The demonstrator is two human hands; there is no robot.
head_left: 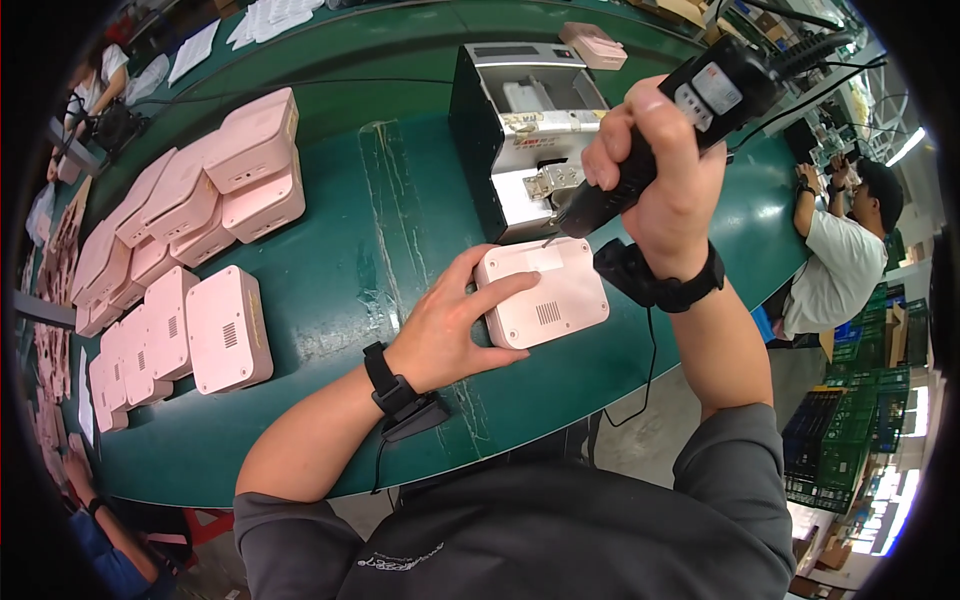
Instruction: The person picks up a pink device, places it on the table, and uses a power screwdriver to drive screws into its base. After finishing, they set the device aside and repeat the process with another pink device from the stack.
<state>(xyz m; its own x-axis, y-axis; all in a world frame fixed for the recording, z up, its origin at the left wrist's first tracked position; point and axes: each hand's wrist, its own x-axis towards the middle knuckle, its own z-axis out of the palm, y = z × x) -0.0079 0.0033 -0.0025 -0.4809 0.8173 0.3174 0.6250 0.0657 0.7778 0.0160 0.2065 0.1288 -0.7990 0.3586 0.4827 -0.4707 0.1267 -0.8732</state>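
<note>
A pale pink plastic box (575, 305) with vent slots and corner screw holes lies on the green table in front of me. My left hand (450, 318) holds it against the table, thumb along the near side and a finger stretched over its top. My right hand (665, 165) is wrapped round a black electric screwdriver (612, 205), held slanting. Its bit comes down at the box's far edge; whether it touches a screw I cannot tell. Just beyond the box stands a black and silver screw feeder (530, 130).
Stacked pink boxes (180, 200) and a row of upright ones (228, 330) fill the table's left side. Another pink box (596, 48) sits behind the feeder. A co-worker (840, 250) works at the right, near green crates (845, 440). A cable (640, 390) hangs by the table edge.
</note>
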